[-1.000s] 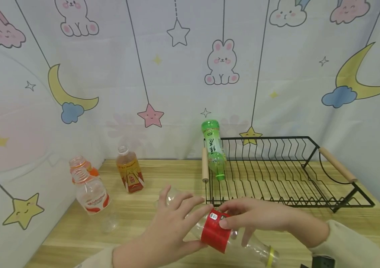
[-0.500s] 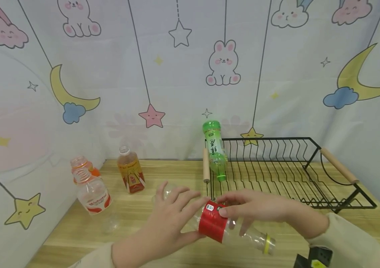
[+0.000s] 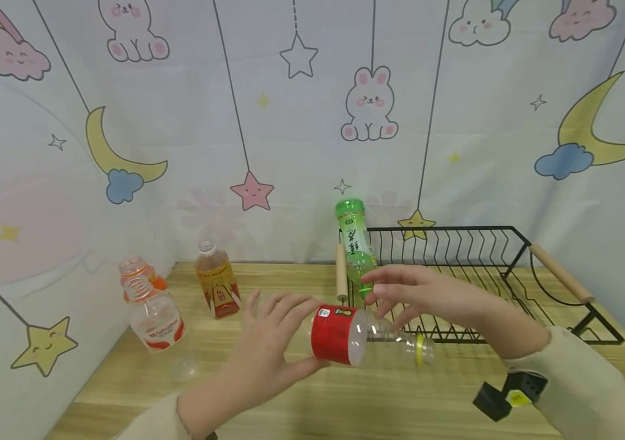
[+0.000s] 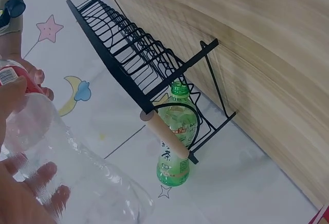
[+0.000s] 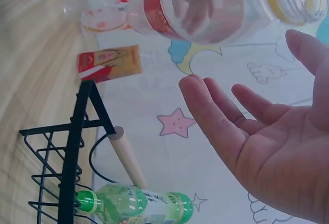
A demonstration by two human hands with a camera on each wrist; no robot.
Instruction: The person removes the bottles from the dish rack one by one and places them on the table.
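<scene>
A large clear plastic bottle (image 3: 334, 336) with a red label and a yellow neck ring lies sideways in the air above the table, its neck towards the right. My left hand (image 3: 268, 342) grips its body from the left, thumb below and fingers over the top. In the left wrist view, the fingers of that hand (image 4: 15, 193) show through the clear plastic (image 4: 97, 183). My right hand (image 3: 428, 299) is apart from the bottle, just behind its neck. In the right wrist view its palm (image 5: 272, 142) is bare, with fingers loosely extended.
A black wire dish rack (image 3: 510, 340) with wooden handles stands at the right; a green tea bottle (image 3: 355, 238) leans upside down in it. At the left stand a brown bottle (image 3: 218, 284), a clear bottle (image 3: 158, 327) and an orange one (image 3: 155, 280).
My right hand has let go of the bottle and lifted up and away. With my left hand, the bottle has moved up and left, its neck now closer to level.
</scene>
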